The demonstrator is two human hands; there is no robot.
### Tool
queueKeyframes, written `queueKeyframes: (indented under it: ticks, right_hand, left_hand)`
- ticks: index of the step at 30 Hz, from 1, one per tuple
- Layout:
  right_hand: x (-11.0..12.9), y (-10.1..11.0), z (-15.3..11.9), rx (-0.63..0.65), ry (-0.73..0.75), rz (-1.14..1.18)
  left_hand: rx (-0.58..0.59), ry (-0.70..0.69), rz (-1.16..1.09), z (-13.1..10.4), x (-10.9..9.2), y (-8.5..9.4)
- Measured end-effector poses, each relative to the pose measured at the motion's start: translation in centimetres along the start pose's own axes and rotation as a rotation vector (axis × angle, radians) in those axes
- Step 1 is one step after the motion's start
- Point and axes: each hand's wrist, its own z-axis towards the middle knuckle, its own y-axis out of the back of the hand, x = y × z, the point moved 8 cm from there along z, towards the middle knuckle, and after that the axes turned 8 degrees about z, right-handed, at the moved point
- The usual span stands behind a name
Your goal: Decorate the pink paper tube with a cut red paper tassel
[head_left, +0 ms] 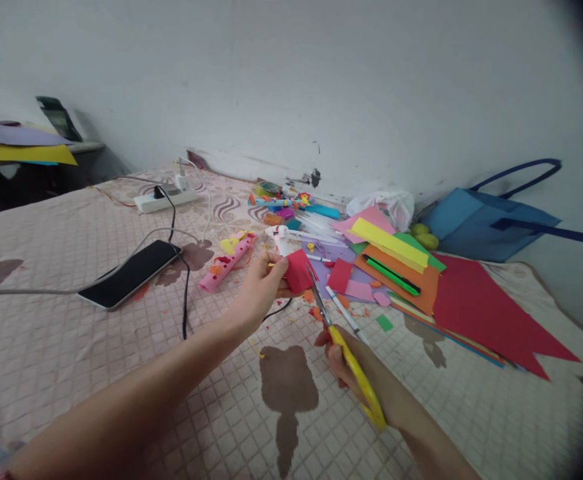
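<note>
Between the fingers of my left hand (266,283) is a small piece of red paper (298,271), held up above the cloth. My right hand (354,363) is wrapped round yellow-handled scissors (354,363), whose metal blades meet the right edge of the red paper. Whether the blades have cut into it I cannot tell. Just behind the paper lies a white glue gun (278,235). Left of my left hand is a rolled pink paper tube (228,263) with red and orange bits on it. A second red paper piece (340,275) rests among scraps to the right.
A phone (131,273) with a cable and a white power strip (166,199) lie on the left. Coloured paper sheets (491,313), a green pen (394,275) and a blue bag (486,223) are on the right. A wall stands behind.
</note>
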Motion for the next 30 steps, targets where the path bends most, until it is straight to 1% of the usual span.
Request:
queueKeyframes:
  ticks: [5, 9, 13, 16, 21, 23, 27, 30]
  right_hand:
    - [-0.2, 0.1, -0.1, 0.009, -0.044, 0.000]
    - [0.1, 0.1, -0.1, -0.013, -0.084, -0.011]
    - [0.6, -0.1, -0.1, -0.018, -0.104, 0.059]
    - [0.4, -0.1, 0.0, -0.028, -0.122, 0.116]
    - [-0.4, 0.0, 0.3, -0.042, -0.136, 0.071]
    - [-0.1, 0.1, 0.3, -0.046, -0.116, 0.044]
    - [1.3, 0.0, -0.1, -0.014, 0.002, -0.014]
    - [1.7, -0.1, -0.3, 0.002, 0.033, -0.027]
  left_hand:
    - [-0.001, -0.004, -0.005, -0.1, -0.2, -0.1]
    - [0.011, 0.002, 0.011, -0.2, -0.3, -0.2]
    - [0.015, 0.003, 0.024, -0.3, -0.5, -0.3]
    - [0.014, 0.000, 0.025, -0.3, -0.6, -0.3]
    - [-0.011, -0.010, 0.022, -0.4, -0.9, -0.1]
    - [-0.012, 0.001, 0.023, -0.4, -0.9, -0.1]
    - [0.008, 0.014, 0.028, -0.5, -0.7, -0.2]
    - [0.015, 0.017, 0.024, -0.5, -0.5, -0.2]
